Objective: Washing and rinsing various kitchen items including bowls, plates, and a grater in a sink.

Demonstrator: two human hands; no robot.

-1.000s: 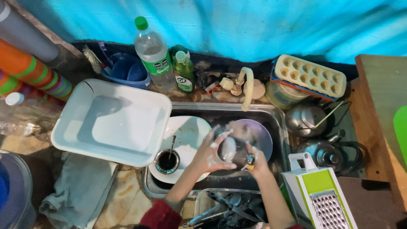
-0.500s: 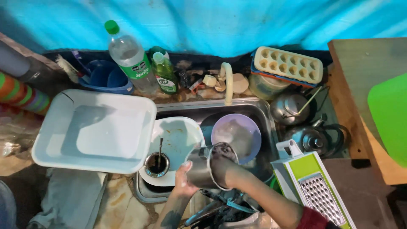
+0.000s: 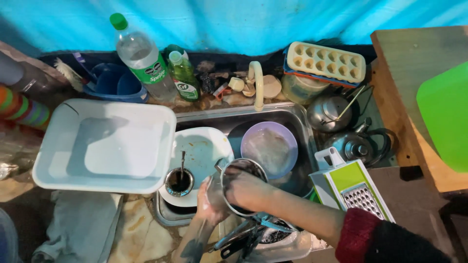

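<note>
A round steel pot (image 3: 229,173) is held tilted over the front of the steel sink (image 3: 292,114). My left hand (image 3: 208,202) grips its outer wall from the left. My right hand (image 3: 243,187) is pushed down inside the pot, its fingers hidden against the inner wall. In the sink behind the pot lie a pale lilac plate (image 3: 270,148) and a white plate (image 3: 202,151). A small round cup with a metal straw (image 3: 179,180) stands on the white plate's front edge.
A large white tub (image 3: 105,146) rests left of the sink. A clear bottle (image 3: 144,58), a green soap bottle (image 3: 184,75), a tap (image 3: 257,83) and an egg tray (image 3: 325,62) line the back. Two kettles (image 3: 341,122) and a green grater (image 3: 353,187) stand right. Utensils (image 3: 248,236) lie below.
The pot has come nearer to me and lower over the sink's front. My right hand has gone from its rim down inside it. The view has shifted right.
</note>
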